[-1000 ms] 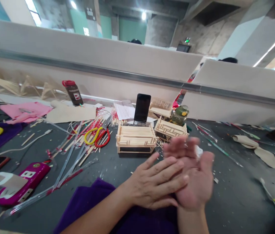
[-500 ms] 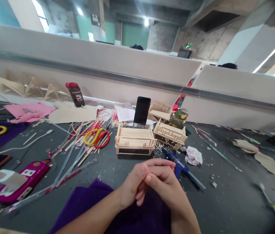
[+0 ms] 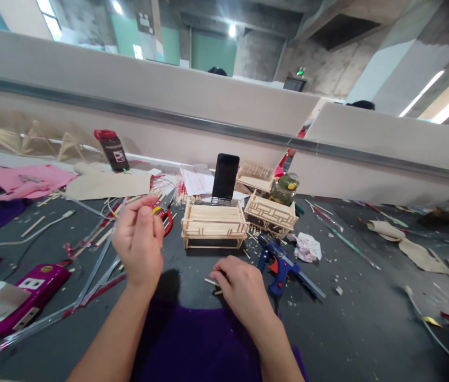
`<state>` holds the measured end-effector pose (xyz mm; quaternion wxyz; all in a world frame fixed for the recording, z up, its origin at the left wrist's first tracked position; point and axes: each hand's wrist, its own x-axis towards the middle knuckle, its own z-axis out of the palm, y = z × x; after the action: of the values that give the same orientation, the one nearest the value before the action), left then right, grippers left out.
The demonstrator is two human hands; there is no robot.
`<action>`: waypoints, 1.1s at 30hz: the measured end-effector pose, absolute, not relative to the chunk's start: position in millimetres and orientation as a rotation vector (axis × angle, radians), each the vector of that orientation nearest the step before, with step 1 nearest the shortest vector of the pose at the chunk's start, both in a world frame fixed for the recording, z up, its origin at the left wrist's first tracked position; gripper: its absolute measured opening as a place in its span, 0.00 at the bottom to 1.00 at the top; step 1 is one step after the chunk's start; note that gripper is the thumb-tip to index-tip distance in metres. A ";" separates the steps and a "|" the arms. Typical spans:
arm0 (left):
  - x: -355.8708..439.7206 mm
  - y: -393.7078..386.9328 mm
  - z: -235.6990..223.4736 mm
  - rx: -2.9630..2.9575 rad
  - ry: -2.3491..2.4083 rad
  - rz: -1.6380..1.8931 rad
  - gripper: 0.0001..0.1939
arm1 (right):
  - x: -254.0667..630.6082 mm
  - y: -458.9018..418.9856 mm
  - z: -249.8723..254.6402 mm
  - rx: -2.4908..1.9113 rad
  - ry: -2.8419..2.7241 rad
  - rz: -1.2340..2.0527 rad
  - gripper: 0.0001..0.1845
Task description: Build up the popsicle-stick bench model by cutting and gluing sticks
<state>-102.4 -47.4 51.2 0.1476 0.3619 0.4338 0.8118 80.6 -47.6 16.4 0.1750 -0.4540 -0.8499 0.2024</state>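
One blue glue gun (image 3: pixel 285 269): sits just right of the right hand (image 3: pixel 242 284), crumpled tissue (image 3: pixel 307 248) nearby
Hands: left hand (image 3: pixel 139 244) raised, fingers curled, can't tell if it's pinching anything; right's bunched low, grip hidden
Purple cloth (image 3: pixel 204 339): soft-looking, between the forearms
Stick models (image 3: pixel 214 225): boxy, slatted wood, three mid-table
Short sticks (image 3: pixel 210 281): two, by the right fingertips

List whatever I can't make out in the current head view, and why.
Head view:
Sticks by the right hand: the hand hides their ends, so a grip can't be confirmed.
Left hand: curled fingers hide whether it holds anything small.
Green-lidded bottle: lower part behind a stick model.
Purple cloth: cut off by the bottom edge.
Dark bottle: small print too tiny to read.
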 end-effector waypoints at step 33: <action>-152.9 -25.3 9.9 1.558 1.476 1.288 0.33 | 67.5 -47.1 0.2 -1.480 -2.770 0.326 0.10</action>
<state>-152.9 -25.3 9.9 0.3140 0.5910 0.5599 0.4886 67.5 -47.1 0.2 -0.0080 -0.4686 -0.8773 0.1031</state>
